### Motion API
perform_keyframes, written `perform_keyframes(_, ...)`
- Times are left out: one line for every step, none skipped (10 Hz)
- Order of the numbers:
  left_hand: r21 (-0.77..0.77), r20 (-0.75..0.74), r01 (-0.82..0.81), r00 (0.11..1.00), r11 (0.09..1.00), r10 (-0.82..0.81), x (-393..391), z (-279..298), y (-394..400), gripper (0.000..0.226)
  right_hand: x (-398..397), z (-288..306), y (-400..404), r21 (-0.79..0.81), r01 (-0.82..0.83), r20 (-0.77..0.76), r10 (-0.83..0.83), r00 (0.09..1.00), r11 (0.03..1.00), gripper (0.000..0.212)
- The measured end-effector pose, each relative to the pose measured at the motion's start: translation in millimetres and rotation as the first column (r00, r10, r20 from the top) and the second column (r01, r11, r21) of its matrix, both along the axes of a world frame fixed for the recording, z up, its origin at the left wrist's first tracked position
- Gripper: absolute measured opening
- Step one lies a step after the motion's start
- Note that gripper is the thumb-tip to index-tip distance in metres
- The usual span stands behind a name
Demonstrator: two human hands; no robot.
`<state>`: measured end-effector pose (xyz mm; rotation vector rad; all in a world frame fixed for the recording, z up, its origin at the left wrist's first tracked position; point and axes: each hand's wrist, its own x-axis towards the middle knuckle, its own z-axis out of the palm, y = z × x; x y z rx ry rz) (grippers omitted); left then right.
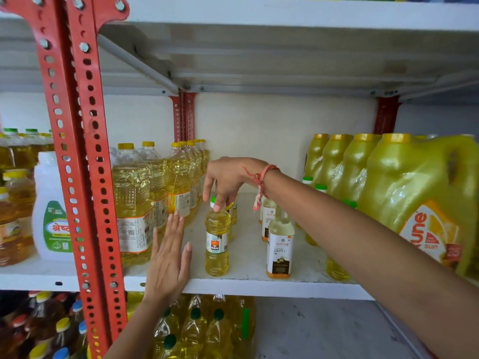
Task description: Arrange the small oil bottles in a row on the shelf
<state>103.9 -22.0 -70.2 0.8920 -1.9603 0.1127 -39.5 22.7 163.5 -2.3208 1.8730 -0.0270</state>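
Note:
A small yellow oil bottle (217, 244) with a red-and-white label stands upright near the front of the white shelf (248, 287). My right hand (228, 181) reaches over from the right and pinches its cap from above. My left hand (169, 260) is flat and open just left of the bottle, fingers pointing up, not touching it. More small yellow bottles (234, 212) stand right behind it, mostly hidden. To the right, two small coconut oil bottles (280, 244) with white-and-brown labels stand one behind the other. Another small yellow bottle (335, 270) sits under my right forearm.
Tall clear oil bottles (132, 203) line the shelf's left side beside the red perforated post (85, 177). Big yellow jugs (414, 198) fill the right side. A white jug (51, 211) stands in the left bay. Several bottles crowd the shelf below (197, 330).

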Motion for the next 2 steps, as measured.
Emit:
perform_keyframes(-0.036,-0.136,0.020,0.990,0.999,-0.025,0,11,-1,0.063,-5,-5,11,-0.026,-0.020,0.028,0.021,0.999,0.999,0.050)
perform_keyframes(-0.191,-0.161,0.043,0.984,0.981,-0.074,-24,79,-6,0.060,-40,22,40,-0.395,0.035,0.048,-0.018,0.999,0.918,0.052)
